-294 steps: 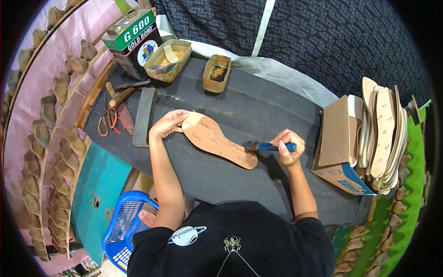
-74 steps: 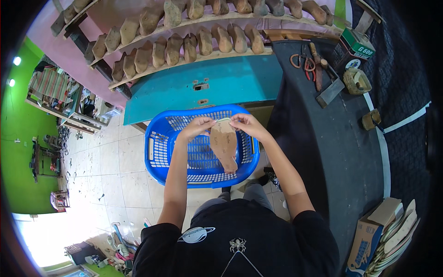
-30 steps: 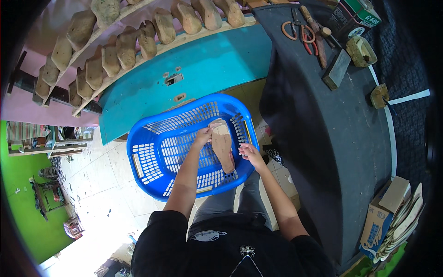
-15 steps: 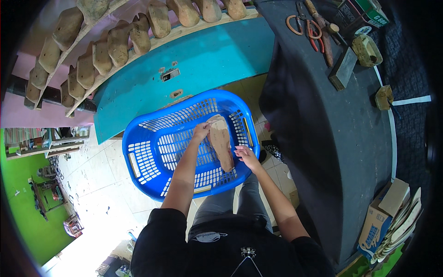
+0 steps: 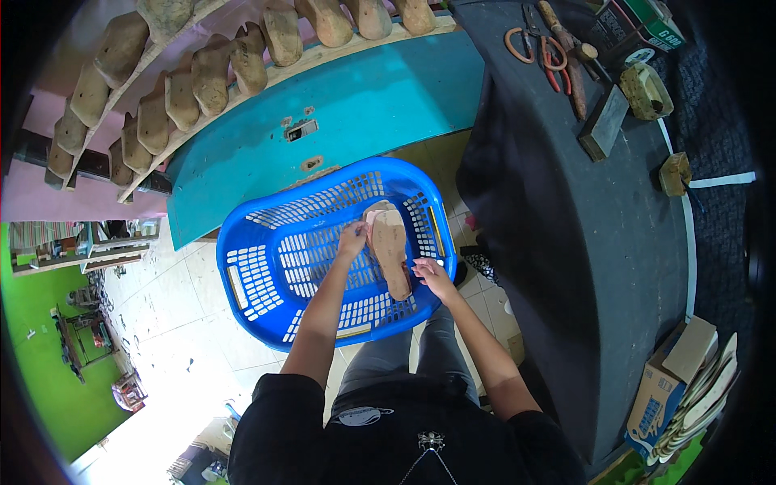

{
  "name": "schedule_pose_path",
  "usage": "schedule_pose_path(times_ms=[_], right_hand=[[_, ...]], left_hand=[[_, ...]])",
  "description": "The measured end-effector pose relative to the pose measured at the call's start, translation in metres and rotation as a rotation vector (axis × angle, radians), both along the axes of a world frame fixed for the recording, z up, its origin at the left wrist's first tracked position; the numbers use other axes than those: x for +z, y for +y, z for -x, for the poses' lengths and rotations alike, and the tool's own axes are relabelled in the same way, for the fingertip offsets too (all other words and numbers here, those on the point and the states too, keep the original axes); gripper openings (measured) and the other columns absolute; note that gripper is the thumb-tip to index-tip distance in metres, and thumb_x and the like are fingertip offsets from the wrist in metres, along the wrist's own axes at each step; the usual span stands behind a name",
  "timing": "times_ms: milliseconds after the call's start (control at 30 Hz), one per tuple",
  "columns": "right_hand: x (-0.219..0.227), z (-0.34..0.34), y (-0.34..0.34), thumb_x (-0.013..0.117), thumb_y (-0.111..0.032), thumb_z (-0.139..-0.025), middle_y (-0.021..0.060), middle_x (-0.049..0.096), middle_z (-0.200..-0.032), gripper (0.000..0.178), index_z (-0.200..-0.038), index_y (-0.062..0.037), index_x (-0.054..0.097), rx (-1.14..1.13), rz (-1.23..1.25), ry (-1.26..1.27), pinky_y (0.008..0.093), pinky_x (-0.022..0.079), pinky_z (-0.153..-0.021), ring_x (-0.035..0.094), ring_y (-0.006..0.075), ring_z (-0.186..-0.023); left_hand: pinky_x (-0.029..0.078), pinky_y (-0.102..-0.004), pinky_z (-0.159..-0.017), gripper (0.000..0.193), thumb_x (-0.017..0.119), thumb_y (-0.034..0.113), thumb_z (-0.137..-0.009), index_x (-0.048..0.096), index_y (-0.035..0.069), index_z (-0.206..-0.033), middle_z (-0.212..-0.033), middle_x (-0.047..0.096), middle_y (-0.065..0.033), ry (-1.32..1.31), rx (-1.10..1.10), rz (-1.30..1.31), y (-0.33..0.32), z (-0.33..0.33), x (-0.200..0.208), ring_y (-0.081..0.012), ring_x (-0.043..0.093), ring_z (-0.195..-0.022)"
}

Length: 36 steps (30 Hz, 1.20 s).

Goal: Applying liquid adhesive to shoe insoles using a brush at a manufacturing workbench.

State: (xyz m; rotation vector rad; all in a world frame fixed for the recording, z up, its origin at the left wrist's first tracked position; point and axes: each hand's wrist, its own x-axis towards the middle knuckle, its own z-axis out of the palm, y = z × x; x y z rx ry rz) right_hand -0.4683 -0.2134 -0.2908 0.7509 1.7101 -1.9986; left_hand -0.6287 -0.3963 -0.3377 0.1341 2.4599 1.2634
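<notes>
Several tan, sole-shaped pieces (image 5: 390, 242), which look like shoe insoles, lie stacked in a blue plastic basket (image 5: 323, 179). Their wide ends point away from me and are slightly fanned, and the narrow end points toward me. My left hand (image 5: 352, 240) is at the stack's upper left edge, its fingers curled closed against it; blur hides the exact grip. Just right of the narrow end, near the basket's right wall, my right hand (image 5: 433, 276) is open with its fingers apart, holding nothing.
Wooden shoe lasts (image 5: 208, 77) line the shelves at the far left, above a teal board (image 5: 388, 89). On the dark-covered table (image 5: 638, 242) to the right are pliers (image 5: 554, 61), a dark block (image 5: 604, 123) and a cardboard box (image 5: 659, 392) beside sole-shaped strips (image 5: 707, 396).
My left hand has slid slightly down along the stack's edge. The insoles' wide ends look more fanned now. My right hand has barely moved.
</notes>
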Motion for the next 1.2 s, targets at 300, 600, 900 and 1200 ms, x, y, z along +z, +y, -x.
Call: schedule_pose_path(times_ms=[300,600,900,1200], right_hand=[[0.036,-0.014,0.018,0.046,-0.021,-0.085,0.0061,0.055,-0.099,0.028,-0.108,-0.0055,0.047,-0.061,-0.177,0.270,0.0270,0.041,-0.073,0.052,0.0138,-0.088],[0.158,-0.055,0.061,0.049,-0.010,-0.081,0.0097,0.049,-0.101,0.025,-0.105,-0.0017,0.048,-0.269,-0.565,0.456,0.0259,0.043,-0.073,0.052,0.0176,-0.090],[0.291,-0.156,0.124,0.048,-0.006,-0.081,0.0112,0.047,-0.107,0.022,-0.102,-0.0001,0.051,-0.659,-0.892,0.648,0.0272,0.040,-0.082,0.049,0.0180,-0.096],[0.365,-0.301,0.186,0.050,-0.008,-0.079,0.0108,0.050,-0.106,0.022,-0.100,-0.0020,0.053,-1.044,-1.384,0.568,0.0270,0.040,-0.078,0.048,0.0201,-0.099]], left_hand=[[0.044,-0.0297,-0.072,0.021,0.052,0.009,-0.076,0.056,0.001,-0.095,-0.090,0.056,-0.0151,0.096,-0.316,-0.079,0.018,-0.042,0.069,-0.0244,0.056,-0.081],[0.041,-0.0333,-0.077,0.020,0.053,0.012,-0.077,0.055,0.001,-0.094,-0.089,0.055,-0.0144,0.279,-0.535,-0.319,0.099,-0.072,0.192,-0.0272,0.053,-0.086],[0.042,-0.0311,-0.076,0.022,0.053,0.012,-0.078,0.054,0.002,-0.098,-0.092,0.054,-0.0107,0.440,-0.971,-0.550,0.244,-0.144,0.320,-0.0231,0.053,-0.087],[0.044,-0.0279,-0.072,0.024,0.053,0.013,-0.080,0.053,0.004,-0.102,-0.096,0.054,-0.0073,0.345,-1.354,-0.791,0.375,-0.264,0.397,-0.0169,0.054,-0.088]])
